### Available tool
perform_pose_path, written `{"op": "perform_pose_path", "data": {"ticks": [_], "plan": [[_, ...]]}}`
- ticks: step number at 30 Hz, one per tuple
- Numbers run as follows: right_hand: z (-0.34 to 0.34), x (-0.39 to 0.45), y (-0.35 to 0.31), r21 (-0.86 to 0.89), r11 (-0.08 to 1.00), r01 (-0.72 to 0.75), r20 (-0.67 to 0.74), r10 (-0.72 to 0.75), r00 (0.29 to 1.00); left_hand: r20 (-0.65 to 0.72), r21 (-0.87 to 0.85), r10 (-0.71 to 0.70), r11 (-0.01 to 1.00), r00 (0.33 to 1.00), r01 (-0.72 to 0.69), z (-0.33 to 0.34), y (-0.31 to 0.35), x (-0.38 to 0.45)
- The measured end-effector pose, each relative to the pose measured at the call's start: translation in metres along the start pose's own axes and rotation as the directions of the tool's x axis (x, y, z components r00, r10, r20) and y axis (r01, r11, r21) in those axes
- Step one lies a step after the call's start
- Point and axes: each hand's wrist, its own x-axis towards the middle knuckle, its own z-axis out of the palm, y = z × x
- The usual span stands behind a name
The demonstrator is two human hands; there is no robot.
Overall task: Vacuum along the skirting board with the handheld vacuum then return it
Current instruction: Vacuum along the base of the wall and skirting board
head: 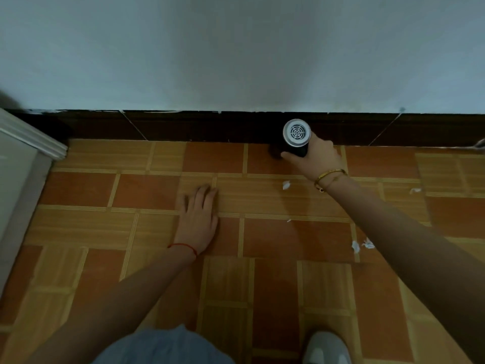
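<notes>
The handheld vacuum (296, 137) is a dark cylinder with a round silver vented end cap facing me. My right hand (316, 157) grips its body, and its far end points down at the foot of the dark brown skirting board (183, 126), where the nozzle is hidden. My left hand (198, 217) rests flat on the tiled floor, fingers straight, well left of the vacuum. Gold bracelets sit on my right wrist, a red string on my left.
White paper scraps (286, 184) lie on the orange and tan tiled floor (288, 240), with more scraps (363, 245) to the right. A white cabinet or door frame (29, 143) stands at the left. My grey shoe (325, 349) is at the bottom edge.
</notes>
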Motion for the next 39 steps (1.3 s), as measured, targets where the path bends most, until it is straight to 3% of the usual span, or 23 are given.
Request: {"op": "perform_pose_path", "data": {"ticks": [4,9,13,16,22,27,32,36,39], "plan": [[-0.006,0.003,0.001,0.002,0.999,0.043,0.080,-0.043,0.996,0.037,-0.035,0.001,0.999,0.999,0.000,-0.005,0.023,-0.011],[-0.010,-0.003,0.013,0.000,0.999,-0.034,0.000,0.034,0.999,0.024,-0.096,0.009,0.995,1.000,-0.007,-0.006,0.057,-0.012],[-0.024,-0.004,0.022,0.040,0.999,0.001,0.118,-0.006,0.993,0.009,-0.130,0.005,0.992,1.000,-0.004,0.000,0.078,-0.003],[-0.033,-0.009,0.026,0.001,1.000,0.021,0.124,-0.021,0.992,0.009,-0.125,0.001,0.992,1.000,0.000,0.007,0.089,0.007],[-0.047,-0.022,0.026,0.089,0.994,0.060,0.262,-0.081,0.962,-0.031,-0.090,-0.022,0.996,0.999,0.019,0.033,0.087,0.015],[-0.054,-0.032,0.027,0.030,0.997,0.065,0.378,-0.071,0.923,-0.102,-0.113,-0.018,0.994,0.995,0.006,0.040,0.084,0.012],[-0.054,-0.040,0.028,0.034,0.995,0.095,0.279,-0.100,0.955,-0.108,-0.106,-0.005,0.994,0.994,-0.006,0.039,0.084,0.013],[-0.056,-0.054,0.027,-0.001,0.994,0.109,0.455,-0.097,0.885,-0.111,-0.098,0.002,0.995,0.994,-0.013,0.039,0.082,0.012],[-0.055,-0.065,0.030,-0.019,0.992,0.128,0.410,-0.109,0.905,-0.116,-0.108,-0.001,0.994,0.993,-0.012,0.039,0.083,0.012]]}}
